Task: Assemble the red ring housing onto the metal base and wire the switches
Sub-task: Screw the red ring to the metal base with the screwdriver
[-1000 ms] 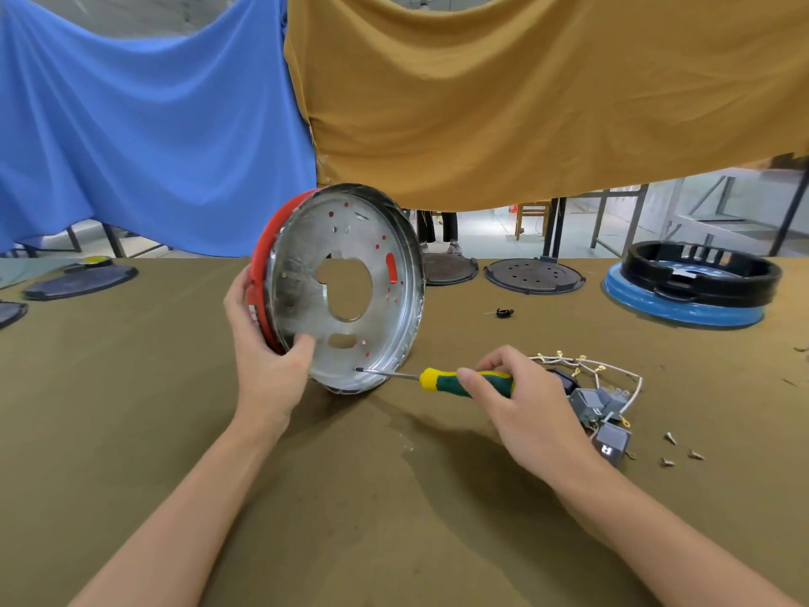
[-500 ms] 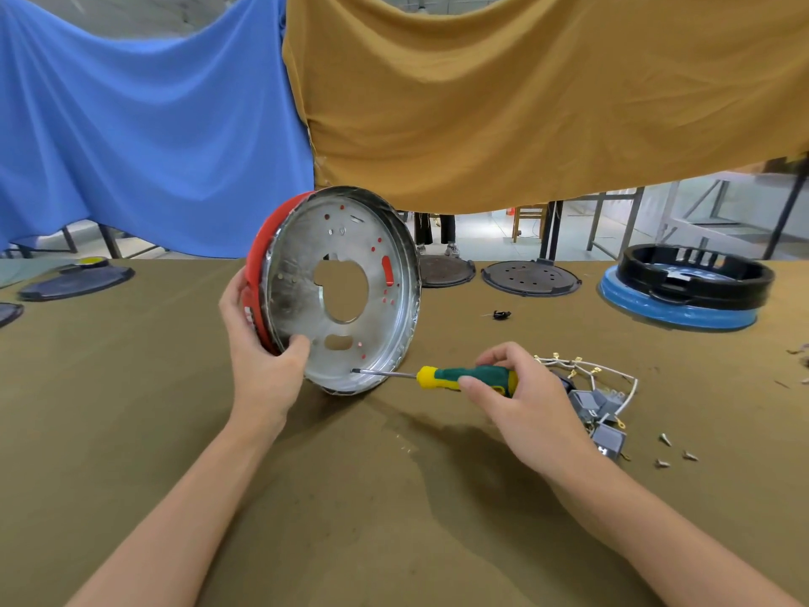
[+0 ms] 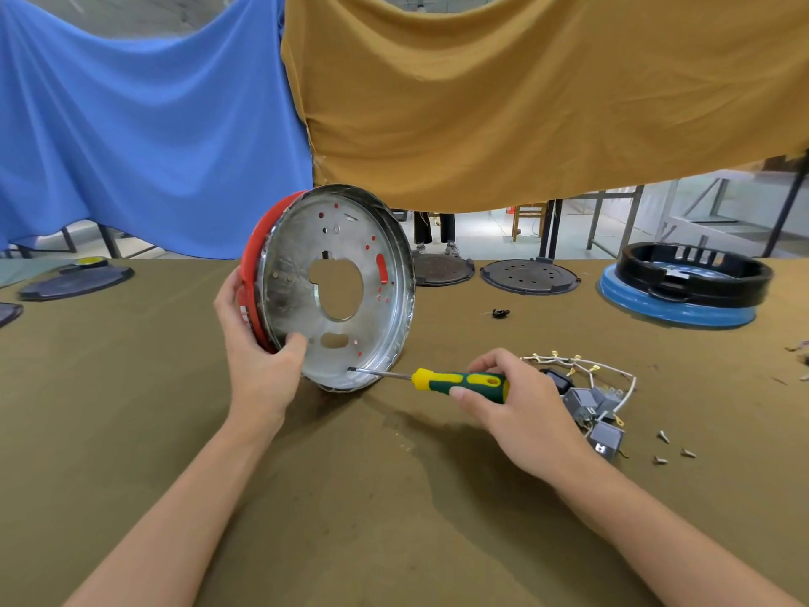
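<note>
The round metal base (image 3: 306, 300) stands on edge on the table, its dished inner face turned toward me, with the red ring housing (image 3: 251, 273) fitted behind it. My left hand (image 3: 258, 343) grips both at their lower left rim, thumb inside the base. My right hand (image 3: 512, 400) holds a yellow-and-green screwdriver (image 3: 455, 381); its tip touches a hole near the bottom of the base. Behind my right hand lies a bundle of grey switches (image 3: 591, 405) with white wires (image 3: 582, 365).
Three loose screws (image 3: 672, 451) lie right of the switches. A black ring on a blue disc (image 3: 687, 282) sits at the far right. Dark round plates (image 3: 527, 276) line the table's far edge, others (image 3: 74, 280) at the far left. A small black part (image 3: 500, 313) lies mid-table.
The base, the ring and both hands have stayed nearly still, with the screwdriver tip staying at the same hole; my fingers on the handle have shifted slightly.
</note>
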A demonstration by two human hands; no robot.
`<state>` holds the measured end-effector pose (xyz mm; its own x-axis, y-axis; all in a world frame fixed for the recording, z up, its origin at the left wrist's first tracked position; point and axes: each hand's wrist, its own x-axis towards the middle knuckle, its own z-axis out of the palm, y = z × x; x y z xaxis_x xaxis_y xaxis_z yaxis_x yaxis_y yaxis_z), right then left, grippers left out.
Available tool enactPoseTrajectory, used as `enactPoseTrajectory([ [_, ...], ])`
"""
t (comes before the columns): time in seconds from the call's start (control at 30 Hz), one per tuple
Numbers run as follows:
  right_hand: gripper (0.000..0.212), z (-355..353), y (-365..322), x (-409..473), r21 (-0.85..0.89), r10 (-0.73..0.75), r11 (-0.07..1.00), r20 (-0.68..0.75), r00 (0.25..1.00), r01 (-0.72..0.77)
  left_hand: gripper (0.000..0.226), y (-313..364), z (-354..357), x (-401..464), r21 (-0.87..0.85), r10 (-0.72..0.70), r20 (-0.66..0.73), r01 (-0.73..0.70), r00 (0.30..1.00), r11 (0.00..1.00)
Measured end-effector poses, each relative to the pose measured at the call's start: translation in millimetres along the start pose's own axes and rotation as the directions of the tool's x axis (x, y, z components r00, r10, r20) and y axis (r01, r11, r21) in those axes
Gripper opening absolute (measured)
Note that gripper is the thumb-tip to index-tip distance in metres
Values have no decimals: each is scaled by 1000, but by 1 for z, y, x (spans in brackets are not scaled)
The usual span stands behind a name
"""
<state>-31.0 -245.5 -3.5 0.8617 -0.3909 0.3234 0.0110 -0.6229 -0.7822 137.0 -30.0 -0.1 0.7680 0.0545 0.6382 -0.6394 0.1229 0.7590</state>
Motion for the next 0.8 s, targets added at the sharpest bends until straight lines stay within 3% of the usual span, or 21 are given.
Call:
enactPoseTrajectory([
  [0.17,36,6,-3,-1,-46,53,998,16,998,-52,85,1,3,-1,19,50,22,-51,998,999],
  [0.33,19,5,-3,-1,2,-35,999,69,997,35,85,0,0,1,8,35,2,-35,999,999],
  [0.47,13,3,-2,-1,32,-22,999,0,1000,22,85,-2,0,0,22,52,26,-53,998,998],
  [0.63,36,8,-1,1,68,138,987,74,988,-143,85,-3,2,-1,24,89,62,-91,994,996],
  [0.8,21,3,-3,2,71,50,996,94,994,-57,85,-2,1,1,11,59,37,-59,998,998],
])
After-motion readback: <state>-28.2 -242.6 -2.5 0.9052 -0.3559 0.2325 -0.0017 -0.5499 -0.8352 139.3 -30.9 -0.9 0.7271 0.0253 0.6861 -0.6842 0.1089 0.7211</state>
